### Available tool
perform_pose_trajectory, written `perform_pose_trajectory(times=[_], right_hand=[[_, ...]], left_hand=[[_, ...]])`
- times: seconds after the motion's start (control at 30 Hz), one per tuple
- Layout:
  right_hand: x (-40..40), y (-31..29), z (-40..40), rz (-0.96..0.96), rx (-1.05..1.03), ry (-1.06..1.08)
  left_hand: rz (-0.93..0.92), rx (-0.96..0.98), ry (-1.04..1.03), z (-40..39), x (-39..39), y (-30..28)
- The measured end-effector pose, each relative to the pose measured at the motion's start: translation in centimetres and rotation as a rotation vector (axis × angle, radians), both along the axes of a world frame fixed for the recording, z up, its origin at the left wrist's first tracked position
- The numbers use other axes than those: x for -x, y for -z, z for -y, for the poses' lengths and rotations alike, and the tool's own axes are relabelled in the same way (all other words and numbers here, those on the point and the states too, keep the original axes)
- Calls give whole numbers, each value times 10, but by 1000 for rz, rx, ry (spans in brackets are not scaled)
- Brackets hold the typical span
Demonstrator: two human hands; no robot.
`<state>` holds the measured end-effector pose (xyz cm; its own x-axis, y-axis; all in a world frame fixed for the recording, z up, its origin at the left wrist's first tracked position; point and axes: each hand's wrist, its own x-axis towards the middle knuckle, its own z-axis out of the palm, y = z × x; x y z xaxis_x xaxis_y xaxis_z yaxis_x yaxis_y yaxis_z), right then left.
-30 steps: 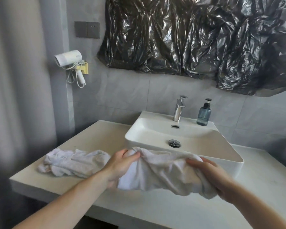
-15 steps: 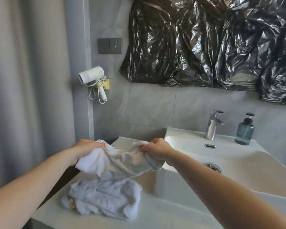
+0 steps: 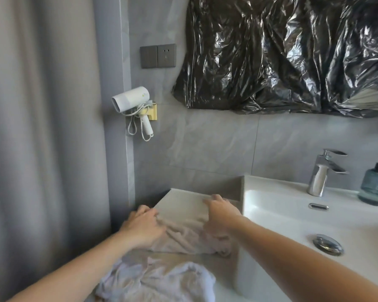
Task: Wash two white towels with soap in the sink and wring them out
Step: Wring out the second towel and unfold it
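One white towel (image 3: 183,234) lies stretched on the counter (image 3: 183,203) left of the white sink (image 3: 271,205). My left hand (image 3: 143,227) grips its left end and my right hand (image 3: 220,214) holds its right end, close to the sink's outer wall. The towel is down on the counter surface between the two hands. A second white towel (image 3: 157,282) lies crumpled on the counter nearer to me, below my left forearm. A blue soap bottle (image 3: 375,184) stands at the back of the sink, right of the chrome faucet (image 3: 321,173).
The sink's drain plug (image 3: 327,245) shows in the basin. A white hair dryer (image 3: 133,101) hangs on the wall above the counter's far left corner. A grey curtain (image 3: 42,149) fills the left side. Black plastic sheeting (image 3: 282,51) covers the wall above.
Both hands have carried the towel from in front of the sink leftwards and lowered it onto the counter beyond the crumpled towel. The view has swung left.
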<state>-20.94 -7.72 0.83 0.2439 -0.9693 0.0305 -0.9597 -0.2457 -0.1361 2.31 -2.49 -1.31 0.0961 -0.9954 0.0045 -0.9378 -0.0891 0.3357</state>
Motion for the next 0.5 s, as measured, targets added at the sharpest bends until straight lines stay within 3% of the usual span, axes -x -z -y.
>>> perform_pose_trajectory(times=[0.1,0.17,0.23,0.33,0.5], right_hand=[[-5,21,-19,-174,-24,-185],[-13,37,-27,-325,-114,-216],[-21,53,-26,-409,-214,-174],[-30,73,-18,-452,-297,-153],[-37,63,-10,-513,-283,-200]], left_hand=[[64,-106,182,-64,13,37],[266,62,258,-88,14,63],[333,143,227,-83,9,84],[219,-120,166,-58,13,84],[219,-193,150,-22,15,78]])
